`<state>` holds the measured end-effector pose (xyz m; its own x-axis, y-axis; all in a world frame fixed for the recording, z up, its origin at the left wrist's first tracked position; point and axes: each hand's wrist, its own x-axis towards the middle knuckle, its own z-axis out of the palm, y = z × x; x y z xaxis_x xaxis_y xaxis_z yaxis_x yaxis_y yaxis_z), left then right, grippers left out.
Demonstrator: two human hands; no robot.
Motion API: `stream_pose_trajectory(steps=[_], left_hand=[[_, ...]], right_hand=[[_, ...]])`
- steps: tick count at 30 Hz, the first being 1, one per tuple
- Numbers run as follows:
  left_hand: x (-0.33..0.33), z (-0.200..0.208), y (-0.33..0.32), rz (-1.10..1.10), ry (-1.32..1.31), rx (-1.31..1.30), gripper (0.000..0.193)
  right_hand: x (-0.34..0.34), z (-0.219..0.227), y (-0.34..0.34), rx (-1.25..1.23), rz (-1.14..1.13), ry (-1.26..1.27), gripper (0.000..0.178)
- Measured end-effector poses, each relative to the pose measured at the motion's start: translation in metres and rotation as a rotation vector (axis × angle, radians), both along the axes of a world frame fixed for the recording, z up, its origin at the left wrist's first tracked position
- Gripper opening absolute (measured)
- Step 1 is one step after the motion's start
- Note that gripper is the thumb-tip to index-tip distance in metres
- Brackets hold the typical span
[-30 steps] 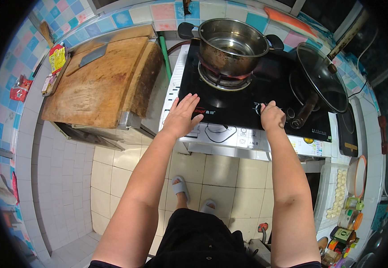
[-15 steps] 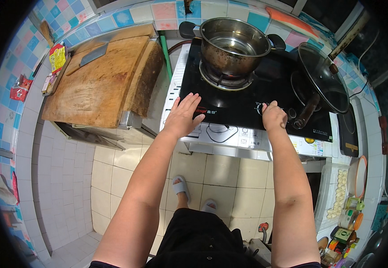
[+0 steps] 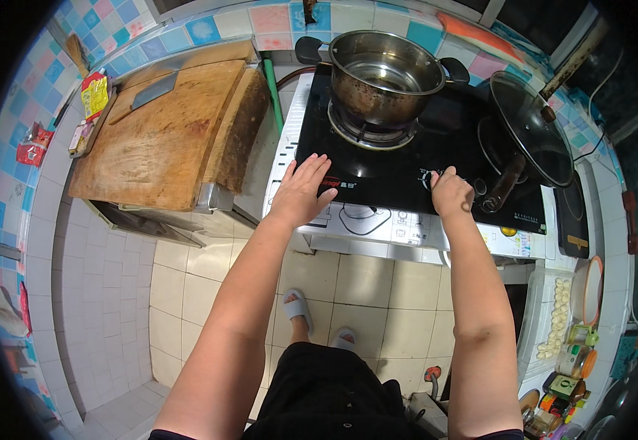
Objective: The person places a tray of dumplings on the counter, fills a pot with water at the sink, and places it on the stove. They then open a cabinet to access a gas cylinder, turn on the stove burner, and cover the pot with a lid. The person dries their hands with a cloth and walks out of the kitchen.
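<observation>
My right hand (image 3: pixel 452 193) is closed around the control knob (image 3: pixel 429 178) at the front of the black glass gas cooktop (image 3: pixel 392 172); its fingers hide most of the knob. My left hand (image 3: pixel 303 192) lies flat, fingers stretched out, on the cooktop's front left corner. Behind the hands, a steel pot (image 3: pixel 385 95) with two black handles stands on the left burner (image 3: pixel 372 136). Its lid is off, and I cannot tell whether clear water is in it. On the right burner sits a pan under a glass lid (image 3: pixel 531 128), its dark handle (image 3: pixel 506 183) pointing toward me, near my right hand.
Left of the cooktop, a cleaver (image 3: pixel 154 89) lies on a thick wooden cutting board (image 3: pixel 157 147). A green pipe (image 3: pixel 273 95) runs between board and stove. At the right are a tray of small pale dough pieces (image 3: pixel 555 319) and several jars (image 3: pixel 575 359). Tiled floor (image 3: pixel 363 279) lies below.
Both hands stay in place, the left flat on the cooktop and the right on the knob. The reddish glow under the pot looks fainter now.
</observation>
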<state>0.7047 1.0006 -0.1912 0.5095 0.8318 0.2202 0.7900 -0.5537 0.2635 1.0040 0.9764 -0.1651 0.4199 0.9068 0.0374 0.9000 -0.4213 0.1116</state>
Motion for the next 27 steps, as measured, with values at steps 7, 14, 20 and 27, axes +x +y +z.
stream_pose_trajectory(steps=[7,14,20,27], left_hand=[[-0.0003,0.0001,-0.0005,-0.005,-0.009,0.001,0.058],[0.0005,0.0,-0.0003,-0.006,-0.017,-0.012,0.057],[-0.0003,-0.001,0.0004,-0.007,-0.023,-0.001,0.057],[-0.0007,-0.0009,0.0004,-0.012,-0.034,0.005,0.057]], right_hand=[[0.0015,0.0025,-0.0018,-0.01,0.026,-0.011,0.04],[0.0043,-0.0003,-0.0008,-0.004,0.006,0.025,0.041],[0.0027,0.0015,0.0007,-0.014,-0.004,0.032,0.041],[0.0029,0.0025,-0.0002,0.006,0.009,0.019,0.041]])
